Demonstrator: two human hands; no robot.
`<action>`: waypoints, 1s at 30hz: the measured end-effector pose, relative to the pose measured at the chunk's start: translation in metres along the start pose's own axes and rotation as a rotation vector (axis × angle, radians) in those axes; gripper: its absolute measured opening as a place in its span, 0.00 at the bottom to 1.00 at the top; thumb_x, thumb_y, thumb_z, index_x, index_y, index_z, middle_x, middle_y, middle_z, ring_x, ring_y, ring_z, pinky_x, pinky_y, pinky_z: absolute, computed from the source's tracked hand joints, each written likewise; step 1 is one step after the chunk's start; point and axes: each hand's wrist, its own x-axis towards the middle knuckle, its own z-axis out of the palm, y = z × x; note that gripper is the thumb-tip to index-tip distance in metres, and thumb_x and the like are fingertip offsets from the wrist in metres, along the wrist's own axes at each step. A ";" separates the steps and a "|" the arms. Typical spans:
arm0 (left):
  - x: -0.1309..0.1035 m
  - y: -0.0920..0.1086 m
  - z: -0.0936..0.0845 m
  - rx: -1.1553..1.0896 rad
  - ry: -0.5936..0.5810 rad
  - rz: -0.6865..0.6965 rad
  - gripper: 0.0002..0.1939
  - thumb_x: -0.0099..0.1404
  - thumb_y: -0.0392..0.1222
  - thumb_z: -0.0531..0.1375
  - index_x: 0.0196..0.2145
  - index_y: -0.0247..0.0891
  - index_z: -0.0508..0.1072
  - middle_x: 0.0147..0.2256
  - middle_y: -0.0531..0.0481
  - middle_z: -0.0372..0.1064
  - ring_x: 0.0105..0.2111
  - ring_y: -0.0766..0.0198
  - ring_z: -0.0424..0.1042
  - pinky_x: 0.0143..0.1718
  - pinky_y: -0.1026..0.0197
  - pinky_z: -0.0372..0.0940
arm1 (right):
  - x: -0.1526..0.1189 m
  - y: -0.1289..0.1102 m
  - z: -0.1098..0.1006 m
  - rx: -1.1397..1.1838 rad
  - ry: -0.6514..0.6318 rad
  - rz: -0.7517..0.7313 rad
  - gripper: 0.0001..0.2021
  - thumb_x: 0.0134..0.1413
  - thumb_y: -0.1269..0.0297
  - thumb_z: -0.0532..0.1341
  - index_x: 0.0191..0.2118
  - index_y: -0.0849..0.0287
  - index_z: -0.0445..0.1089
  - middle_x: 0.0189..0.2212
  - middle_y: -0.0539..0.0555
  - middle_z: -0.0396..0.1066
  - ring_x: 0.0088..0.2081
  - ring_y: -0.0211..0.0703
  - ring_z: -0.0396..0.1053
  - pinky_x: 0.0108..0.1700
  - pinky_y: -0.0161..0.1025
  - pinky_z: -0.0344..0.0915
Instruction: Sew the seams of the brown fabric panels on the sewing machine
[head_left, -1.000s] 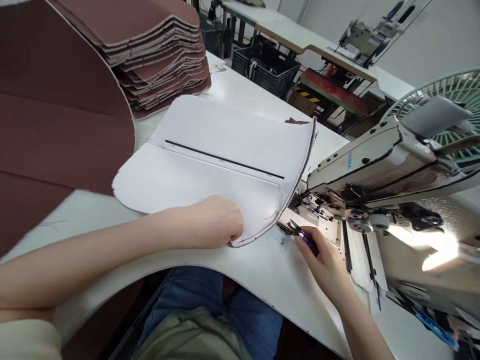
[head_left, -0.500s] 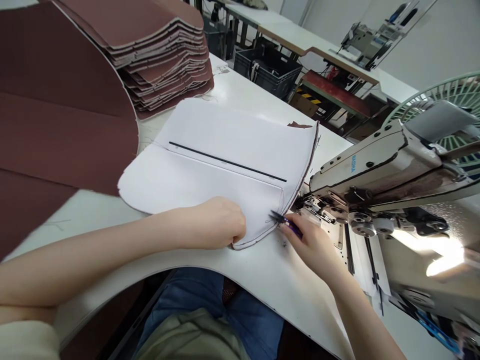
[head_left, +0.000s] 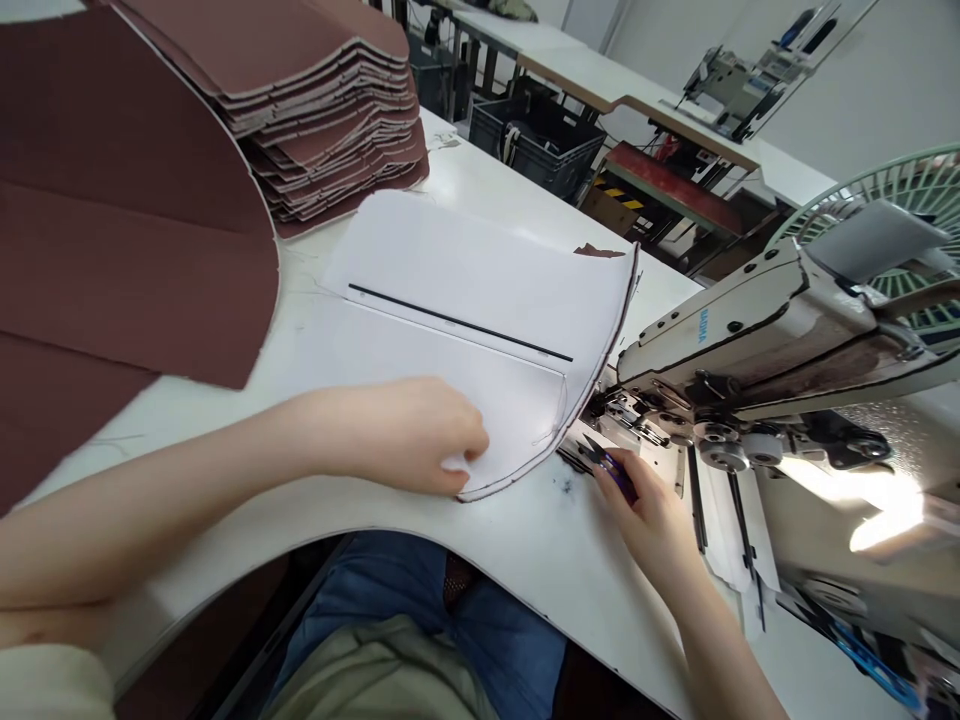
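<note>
A white fabric panel (head_left: 480, 260) with a black strip (head_left: 457, 322) and a dark curved edge lies on the white table. My left hand (head_left: 420, 435) rests at its lower edge, thumb and fingers slightly apart over the rim, with nothing in them. My right hand (head_left: 649, 510) is closed around small thread snips (head_left: 619, 475) with a purple handle; their dark blades point up and left, just off the panel's curved edge. Loose thread shows on the panel near that edge. The sewing machine head (head_left: 720, 330) stands right of the panel, its needle area close to the edge.
A stack of brown panels (head_left: 337, 120) sits at the back left, with a large brown piece (head_left: 135, 220) beside it. Behind the table are a black crate (head_left: 536, 145), a red bench (head_left: 671, 190) and a green fan (head_left: 892, 190).
My right hand has moved right with the snips, away from the panel's edge. The fingers of my left hand have parted from their closed pose, and the panel's left part looks shifted or flattened.
</note>
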 end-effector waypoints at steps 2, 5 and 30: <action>-0.010 -0.019 -0.013 0.028 0.130 -0.180 0.10 0.63 0.45 0.55 0.34 0.40 0.74 0.37 0.52 0.73 0.37 0.60 0.70 0.40 0.62 0.61 | -0.011 0.018 0.001 -0.117 0.090 -0.084 0.16 0.60 0.51 0.50 0.40 0.56 0.67 0.32 0.56 0.72 0.30 0.48 0.67 0.31 0.42 0.62; -0.022 -0.062 -0.024 0.153 0.373 -0.590 0.20 0.65 0.51 0.51 0.47 0.37 0.71 0.48 0.46 0.69 0.49 0.50 0.67 0.49 0.54 0.61 | -0.028 0.037 -0.001 -0.328 0.263 -0.169 0.17 0.62 0.53 0.49 0.44 0.56 0.69 0.37 0.60 0.71 0.39 0.56 0.67 0.39 0.50 0.62; -0.129 -0.038 -0.061 -0.724 0.946 -0.696 0.43 0.53 0.57 0.62 0.64 0.49 0.53 0.56 0.51 0.64 0.47 0.50 0.70 0.37 0.59 0.69 | -0.015 -0.069 0.011 1.518 -0.400 0.323 0.19 0.35 0.52 0.73 0.23 0.59 0.66 0.17 0.45 0.65 0.20 0.33 0.64 0.18 0.27 0.57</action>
